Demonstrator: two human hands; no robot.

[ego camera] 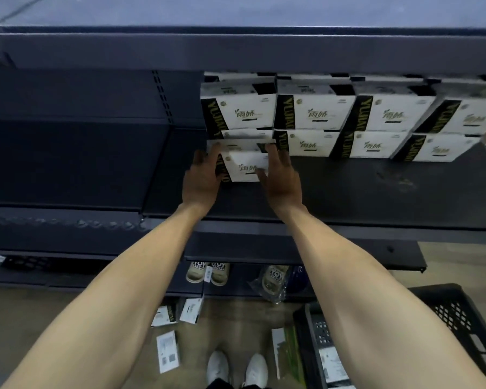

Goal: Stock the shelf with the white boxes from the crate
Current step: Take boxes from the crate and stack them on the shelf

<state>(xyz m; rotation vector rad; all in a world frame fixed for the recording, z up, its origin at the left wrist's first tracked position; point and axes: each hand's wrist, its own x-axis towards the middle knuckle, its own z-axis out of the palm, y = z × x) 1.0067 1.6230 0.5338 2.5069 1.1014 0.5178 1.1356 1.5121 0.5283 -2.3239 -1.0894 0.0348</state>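
Observation:
A white box (246,165) with a black and gold side band sits on the dark shelf (348,192), in front of the leftmost stack. My left hand (201,179) holds its left side and my right hand (281,178) holds its right side, fingers along the edges. Behind it, stacked white boxes (314,113) stand in two tiers across the shelf to the right. The black crate (455,318) stands on the floor at the lower right, with a white box (331,363) visible inside it.
The shelf bay to the left (68,164) holds nothing. An upper shelf edge (236,49) overhangs the boxes. Loose white boxes (167,350) lie on the floor near my shoes (237,367). Slippers (208,272) sit on the bottom shelf.

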